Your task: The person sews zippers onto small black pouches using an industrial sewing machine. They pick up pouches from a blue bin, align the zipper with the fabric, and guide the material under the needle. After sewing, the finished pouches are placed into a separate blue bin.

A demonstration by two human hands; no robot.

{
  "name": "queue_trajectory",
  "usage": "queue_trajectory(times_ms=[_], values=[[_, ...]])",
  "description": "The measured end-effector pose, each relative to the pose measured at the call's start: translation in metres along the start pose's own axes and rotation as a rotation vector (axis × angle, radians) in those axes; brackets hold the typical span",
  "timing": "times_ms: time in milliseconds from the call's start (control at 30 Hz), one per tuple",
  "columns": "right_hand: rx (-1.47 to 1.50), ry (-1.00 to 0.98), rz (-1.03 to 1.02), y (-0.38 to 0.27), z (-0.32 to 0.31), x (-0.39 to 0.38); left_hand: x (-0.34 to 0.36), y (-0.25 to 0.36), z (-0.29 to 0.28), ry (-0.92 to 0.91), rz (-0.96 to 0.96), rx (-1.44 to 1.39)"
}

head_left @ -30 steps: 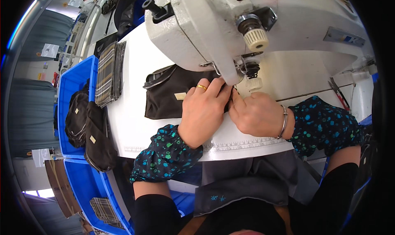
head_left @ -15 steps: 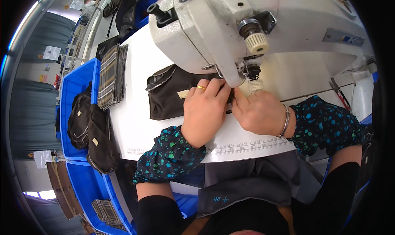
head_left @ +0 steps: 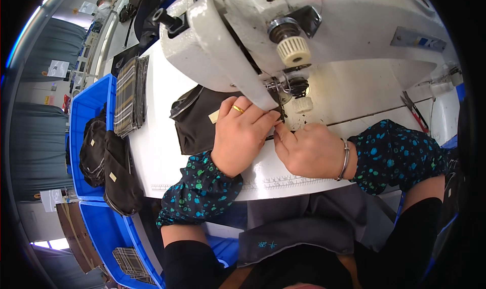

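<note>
A dark brown fabric pouch (head_left: pixel 195 132) lies on the white sewing table, its silver zipper curving along the far left end and a small cream label near my fingers. My left hand (head_left: pixel 239 139), with a gold ring, presses on the pouch's right part, thumb and index finger drawn together at its edge. My right hand (head_left: pixel 315 149) pinches the same edge, its fingertips almost touching my left ones. Just beyond my fingers stands the head of a white sewing machine (head_left: pixel 185 38). Its arm and my fingers hide the needle and the pouch's far right edge.
Plaid fabric pieces (head_left: pixel 130 96) are stacked at the table's left. Dark pouches (head_left: pixel 121 180) hang over the rim of a blue bin (head_left: pixel 76 137); another blue bin (head_left: pixel 93 233) holds plaid cloth. Red-handled scissors (head_left: pixel 416 111) lie at the right. A printed ruler runs along the front edge.
The whole view has shifted slightly. My fingertips have come a little nearer to me along the pouch's edge, and the right hand sits lower. Both hands stay at the pouch.
</note>
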State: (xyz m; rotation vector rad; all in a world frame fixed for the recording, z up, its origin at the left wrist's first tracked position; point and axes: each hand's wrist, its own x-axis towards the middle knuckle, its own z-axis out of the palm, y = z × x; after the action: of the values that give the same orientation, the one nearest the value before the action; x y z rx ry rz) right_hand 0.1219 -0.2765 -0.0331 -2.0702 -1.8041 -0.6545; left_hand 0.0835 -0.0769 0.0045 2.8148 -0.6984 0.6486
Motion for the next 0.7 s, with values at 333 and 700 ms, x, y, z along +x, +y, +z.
queue_trajectory(times_ms=[333,700], values=[[-0.005,-0.012,-0.021,-0.002,0.000,0.001,-0.004,0.001,-0.003,-0.098,-0.008,-0.045],[0.003,-0.040,0.091,0.015,0.007,0.008,0.007,-0.015,0.008,-0.040,-0.007,0.073]])
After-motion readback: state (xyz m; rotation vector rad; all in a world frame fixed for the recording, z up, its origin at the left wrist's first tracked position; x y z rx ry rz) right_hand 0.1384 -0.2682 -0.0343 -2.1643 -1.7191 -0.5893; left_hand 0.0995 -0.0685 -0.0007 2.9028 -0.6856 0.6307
